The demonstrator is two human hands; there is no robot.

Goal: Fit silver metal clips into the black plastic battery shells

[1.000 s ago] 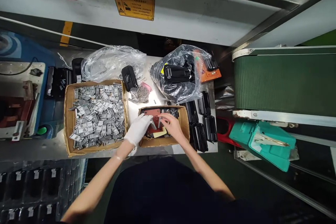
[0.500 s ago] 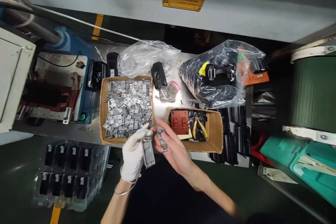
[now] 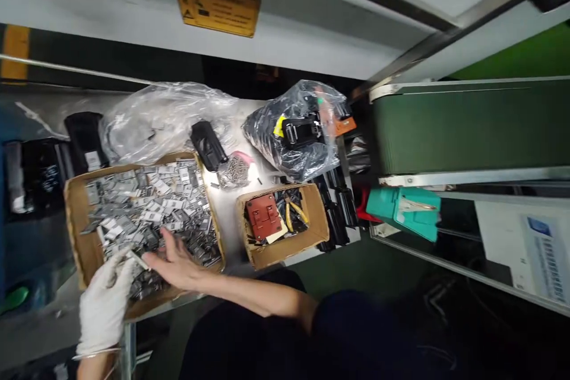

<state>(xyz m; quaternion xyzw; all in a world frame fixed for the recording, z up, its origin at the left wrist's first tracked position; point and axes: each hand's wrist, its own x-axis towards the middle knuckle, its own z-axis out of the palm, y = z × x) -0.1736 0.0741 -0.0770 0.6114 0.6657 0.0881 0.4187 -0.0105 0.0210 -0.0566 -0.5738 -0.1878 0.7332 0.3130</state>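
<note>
Grey parts (image 3: 154,205), yellow sign (image 3: 216,5), lettering blurred

Grey parts (image 3: 167,208), small and rectangular, lie loose at mixed angles, heaped in an open cardboard box (image 3: 76,222). One pale, narrow piece (image 3: 139,260) slants at the heap's near-left side; probably the same type, blur hiding detail.

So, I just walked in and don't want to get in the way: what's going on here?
A person has both hands at the big box of grey parts. The gloved left hand seems to pinch one part; the bare right hand is spread beside it, its thumb close to that part, though blur hides whether they touch. To the right, the small box holds a red block and yellow-handled pliers, both out of hand.
</note>
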